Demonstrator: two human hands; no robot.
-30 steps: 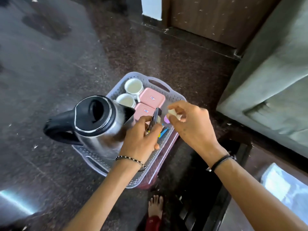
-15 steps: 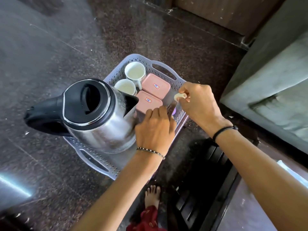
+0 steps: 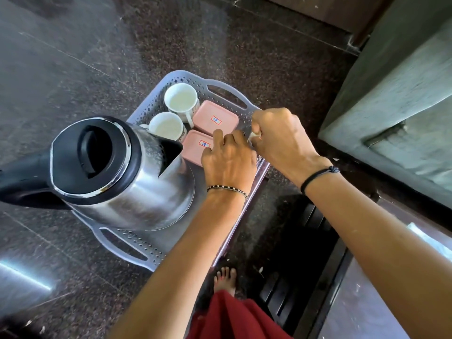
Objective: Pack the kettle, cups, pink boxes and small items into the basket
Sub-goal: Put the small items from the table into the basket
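A grey perforated basket stands on a dark counter. Inside it a steel kettle with a black lid fills the near half. Two white cups stand at the far left, with two pink boxes beside them. My left hand reaches palm down into the right side of the basket, against the nearer pink box; what it holds is hidden. My right hand hovers over the basket's right rim, pinching a small pale item.
The dark speckled counter spreads left and behind the basket. A grey block rises at the right. Below the counter edge are a black grille, my bare foot and red clothing.
My left hand has gone down into the basket and now covers the small coloured items. My right hand has shifted slightly with the pale item. The view has moved closer.
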